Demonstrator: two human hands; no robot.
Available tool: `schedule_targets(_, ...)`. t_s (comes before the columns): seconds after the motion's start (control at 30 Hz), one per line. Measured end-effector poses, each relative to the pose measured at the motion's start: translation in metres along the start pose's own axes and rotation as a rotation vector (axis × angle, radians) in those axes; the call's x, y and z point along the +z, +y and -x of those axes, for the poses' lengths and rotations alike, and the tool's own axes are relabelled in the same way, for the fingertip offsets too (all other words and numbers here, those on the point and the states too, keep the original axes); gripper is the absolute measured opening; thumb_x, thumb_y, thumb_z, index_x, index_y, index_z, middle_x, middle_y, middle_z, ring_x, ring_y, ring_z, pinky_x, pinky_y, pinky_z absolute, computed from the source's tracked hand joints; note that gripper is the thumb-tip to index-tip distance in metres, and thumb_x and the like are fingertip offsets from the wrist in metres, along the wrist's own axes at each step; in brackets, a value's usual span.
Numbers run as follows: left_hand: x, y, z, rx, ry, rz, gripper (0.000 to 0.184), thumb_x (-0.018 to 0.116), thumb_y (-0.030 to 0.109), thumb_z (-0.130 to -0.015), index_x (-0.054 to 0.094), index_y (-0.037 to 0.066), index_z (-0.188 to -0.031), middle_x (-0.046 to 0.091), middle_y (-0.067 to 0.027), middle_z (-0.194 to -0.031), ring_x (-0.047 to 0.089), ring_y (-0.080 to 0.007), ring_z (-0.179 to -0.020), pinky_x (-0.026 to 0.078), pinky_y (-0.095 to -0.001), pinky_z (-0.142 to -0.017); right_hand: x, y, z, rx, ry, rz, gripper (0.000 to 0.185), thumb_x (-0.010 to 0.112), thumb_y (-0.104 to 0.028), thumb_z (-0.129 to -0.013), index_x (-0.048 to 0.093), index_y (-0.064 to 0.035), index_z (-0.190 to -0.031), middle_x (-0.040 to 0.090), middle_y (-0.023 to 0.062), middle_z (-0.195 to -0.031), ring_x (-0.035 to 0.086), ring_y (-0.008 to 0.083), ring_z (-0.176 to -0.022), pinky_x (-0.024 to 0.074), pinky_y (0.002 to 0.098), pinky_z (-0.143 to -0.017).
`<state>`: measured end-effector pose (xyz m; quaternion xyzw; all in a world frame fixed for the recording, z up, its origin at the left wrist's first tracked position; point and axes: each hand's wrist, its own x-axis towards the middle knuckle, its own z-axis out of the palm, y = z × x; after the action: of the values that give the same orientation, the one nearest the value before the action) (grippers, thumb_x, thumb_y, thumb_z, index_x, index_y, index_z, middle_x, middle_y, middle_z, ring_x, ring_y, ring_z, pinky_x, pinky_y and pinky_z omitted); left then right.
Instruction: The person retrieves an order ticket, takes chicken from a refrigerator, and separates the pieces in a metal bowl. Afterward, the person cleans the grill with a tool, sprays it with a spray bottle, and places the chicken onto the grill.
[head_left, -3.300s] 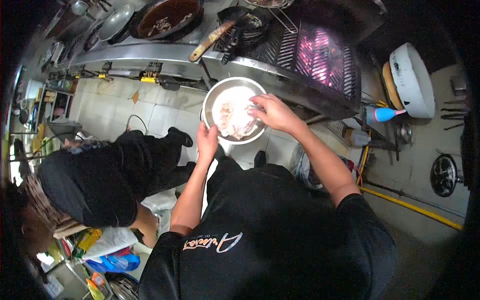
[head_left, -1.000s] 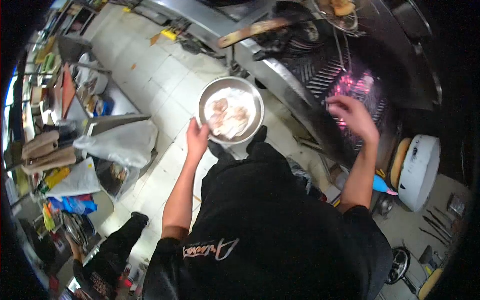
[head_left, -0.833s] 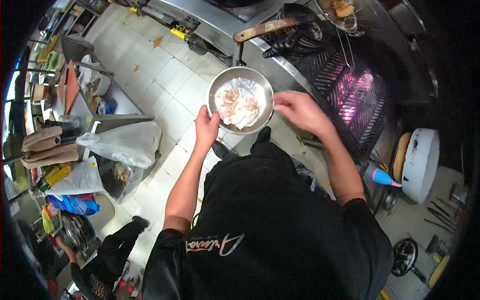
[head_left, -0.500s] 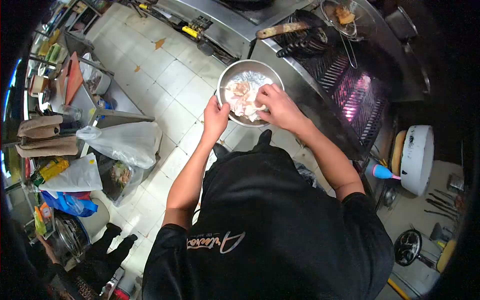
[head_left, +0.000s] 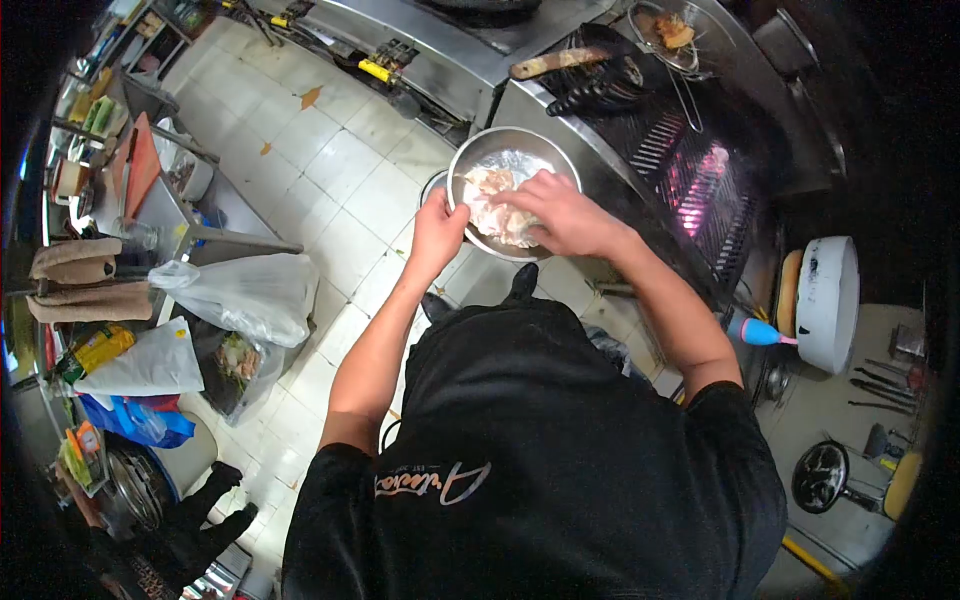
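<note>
A round metal bowl (head_left: 562, 168) is in front of my body, with pale pieces that look like raw meat (head_left: 492, 208) inside. My left hand (head_left: 438, 232) grips the bowl's left rim, thumb on the inner side. Over the right part of the bowl is my right hand (head_left: 560, 212), its fingers bent down onto the meat. Whether the fingertips pinch a piece is hidden under the hand. The grill (head_left: 700, 190), glowing pink, lies to the right of the bowl.
A wooden-handled tool (head_left: 560, 63) and a wire strainer (head_left: 675, 38) rest above the grill. On the right stand a white pot (head_left: 828, 305) and a blue bottle (head_left: 760, 332). Plastic bags (head_left: 240, 292) hang at the left counter. A co-worker's legs (head_left: 205, 515) show at lower left.
From beside the grill, my right hand has moved left into the bowl. The bowl and my left hand have shifted right. The co-worker has moved toward the lower left edge.
</note>
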<state>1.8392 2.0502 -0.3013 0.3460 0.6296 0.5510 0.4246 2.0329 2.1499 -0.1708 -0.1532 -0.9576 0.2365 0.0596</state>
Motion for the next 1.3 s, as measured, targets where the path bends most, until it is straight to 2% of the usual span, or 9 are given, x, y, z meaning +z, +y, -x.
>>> schedule_targets(0.1, 0.006, 0.003, 0.0, 0.052, -0.063, -0.164, 0.014, 0.054, 0.007, -0.088, 0.056, -0.002, -0.098, 0.06, -0.0034, -0.078, 0.054, -0.0077, -0.064, 0.045, -0.0237, -0.055, -0.001, 0.001, 0.009, -0.044, -0.031, 0.147, 0.032, 0.064, -0.001, -0.068, 0.06, -0.0057, -0.1, 0.06, 0.0103, -0.1, 0.054, 0.0333, -0.097, 0.0431, 0.0462, -0.089)
schedule_targets(0.23, 0.016, -0.005, -0.002, 0.06, 0.005, -0.105, 0.02, 0.057, 0.014, -0.084, 0.056, -0.005, -0.091, 0.056, -0.0085, -0.067, 0.055, -0.0158, -0.059, 0.047, -0.0331, -0.055, -0.023, 0.016, 0.023, 0.003, 0.18, 0.031, 0.029, 0.067, -0.001, -0.071, 0.059, -0.0048, -0.098, 0.061, 0.0085, -0.093, 0.057, 0.0281, -0.09, 0.0464, 0.0409, -0.084)
schedule_targets(0.33, 0.027, 0.004, 0.003, 0.058, 0.009, -0.086, 0.019, 0.057, 0.014, -0.084, 0.055, -0.004, -0.089, 0.055, -0.0091, -0.066, 0.055, -0.0163, -0.06, 0.046, -0.0329, -0.055, -0.028, 0.037, 0.041, 0.151, 0.413, -0.432, 0.022, 0.071, -0.006, -0.079, 0.056, -0.0049, -0.095, 0.061, 0.0056, -0.088, 0.058, 0.0184, -0.081, 0.0474, 0.0342, -0.077)
schedule_targets(0.37, 0.028, -0.009, -0.001, 0.058, 0.0, -0.116, 0.019, 0.057, 0.014, -0.084, 0.055, -0.004, -0.09, 0.056, -0.0091, -0.066, 0.055, -0.0158, -0.061, 0.046, -0.0325, -0.055, -0.027, 0.045, 0.051, 0.274, 0.468, -0.556, 0.022, 0.072, -0.012, -0.084, 0.055, -0.0057, -0.096, 0.061, 0.0014, -0.091, 0.055, 0.01, -0.081, 0.046, 0.0283, -0.074)
schedule_targets(0.5, 0.038, -0.007, 0.005, 0.005, -0.023, -0.079, 0.014, 0.054, 0.009, -0.086, 0.056, -0.003, -0.092, 0.059, -0.0058, -0.071, 0.054, -0.0108, -0.065, 0.045, -0.0292, -0.056, -0.041, 0.073, 0.083, 0.542, 0.548, -0.808, 0.023, 0.074, -0.014, -0.085, 0.056, -0.0059, -0.098, 0.06, -0.0015, -0.09, 0.052, 0.0046, -0.083, 0.0435, 0.0215, -0.071)
schedule_targets(0.9, 0.059, -0.013, 0.008, -0.095, -0.075, -0.238, 0.007, 0.055, 0.007, -0.088, 0.053, 0.001, -0.087, 0.053, 0.0002, -0.071, 0.046, -0.0055, -0.063, 0.04, -0.0238, -0.055, -0.063, 0.244, 0.249, 1.151, 0.915, -0.592, 0.029, 0.072, -0.01, -0.085, 0.058, 0.0016, -0.108, 0.067, 0.0071, -0.089, 0.061, 0.0112, -0.071, 0.0497, 0.024, -0.063)
schedule_targets(1.0, 0.067, -0.018, 0.009, -0.108, -0.022, -0.188, 0.014, 0.056, 0.009, -0.085, 0.049, 0.0, -0.078, 0.05, -0.0014, -0.064, 0.045, -0.0078, -0.058, 0.039, -0.0271, -0.051, -0.063, 0.304, 0.264, 1.055, 1.049, -0.615, 0.027, 0.072, -0.01, -0.085, 0.059, 0.0021, -0.106, 0.067, 0.0072, -0.089, 0.062, 0.011, -0.073, 0.0496, 0.0248, -0.063)
schedule_targets(1.27, 0.076, -0.005, 0.014, -0.261, 0.064, -0.28, 0.01, 0.056, 0.01, -0.089, 0.049, 0.003, -0.085, 0.049, 0.0019, -0.069, 0.043, -0.0053, -0.062, 0.036, -0.0244, -0.052, -0.095, 0.423, 0.296, 1.249, 1.112, -0.953, 0.02, 0.068, -0.016, -0.09, 0.065, -0.0013, -0.103, 0.068, 0.0039, -0.086, 0.061, 0.0102, -0.067, 0.0471, 0.0223, -0.052)
schedule_targets(1.3, 0.079, -0.004, 0.014, -0.271, 0.08, -0.294, 0.01, 0.056, 0.01, -0.089, 0.049, 0.003, -0.085, 0.049, 0.0019, -0.07, 0.043, -0.0053, -0.062, 0.035, -0.0246, -0.052, -0.083, 0.472, 0.328, 1.341, 0.942, -0.896, 0.029, 0.071, -0.025, -0.086, 0.066, -0.0015, -0.101, 0.069, 0.0088, -0.088, 0.064, 0.0146, -0.068, 0.0513, 0.0281, -0.054)
